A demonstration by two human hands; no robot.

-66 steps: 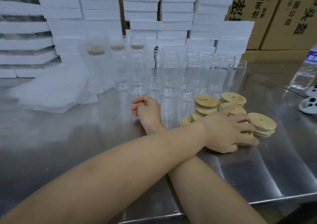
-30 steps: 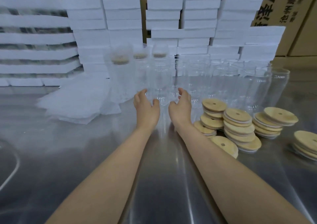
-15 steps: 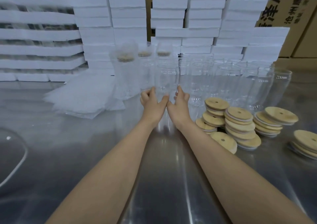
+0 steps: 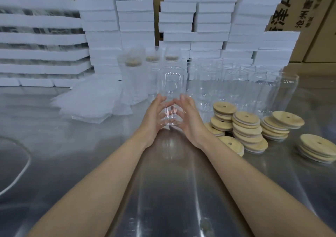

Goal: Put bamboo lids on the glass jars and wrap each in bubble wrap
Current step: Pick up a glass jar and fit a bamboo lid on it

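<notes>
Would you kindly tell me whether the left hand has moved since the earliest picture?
Yes. The left hand has gone leftward, off the lid stacks, and now holds a jar well left of them.

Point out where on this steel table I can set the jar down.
Barest is the shiny steel table near you, between the forearms and leftward to the thin white cord. Another patch fronts the pile of clear bubble wrap sheets. Crowded: stacks of round bamboo lids beside the right hand; rows of empty glass jars behind the held clear glass jar.
</notes>
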